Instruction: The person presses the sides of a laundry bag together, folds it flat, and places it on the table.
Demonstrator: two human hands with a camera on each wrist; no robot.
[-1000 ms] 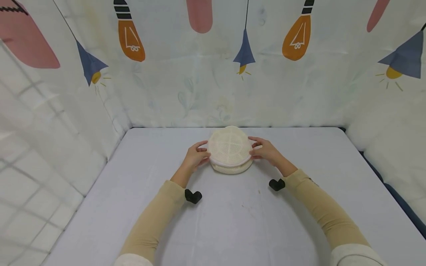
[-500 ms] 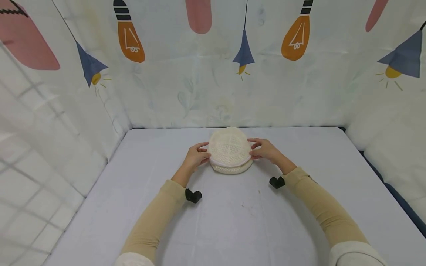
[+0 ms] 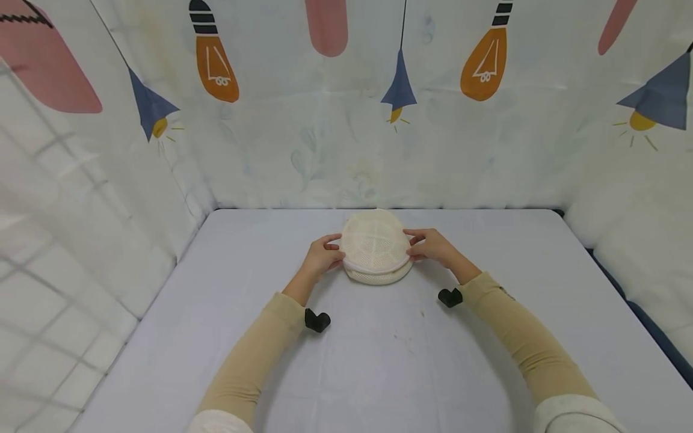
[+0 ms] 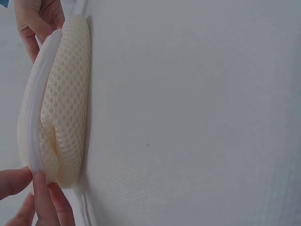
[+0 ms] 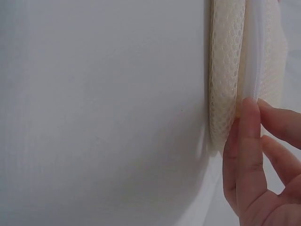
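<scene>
A round, cream mesh laundry bag (image 3: 376, 243) with a white band along its rim lies at the far middle of the table. Its two padded layers rest one above the other, and the lower layer (image 4: 70, 99) is folded inward near the left end. My left hand (image 3: 320, 255) pinches the white rim (image 4: 34, 141) between thumb and fingers on the left side. Across from it, my right hand (image 3: 433, 248) pinches the same rim (image 5: 253, 61) on the right. In the left wrist view the right hand (image 4: 37, 21) shows beyond the bag.
The white-covered table (image 3: 373, 361) carries a few small brown marks (image 3: 403, 340) nearer the front. A patterned curtain (image 3: 335, 150) closes off the back, directly behind the bag. Black wrist mounts (image 3: 317, 321) protrude from the inner side of each sleeve.
</scene>
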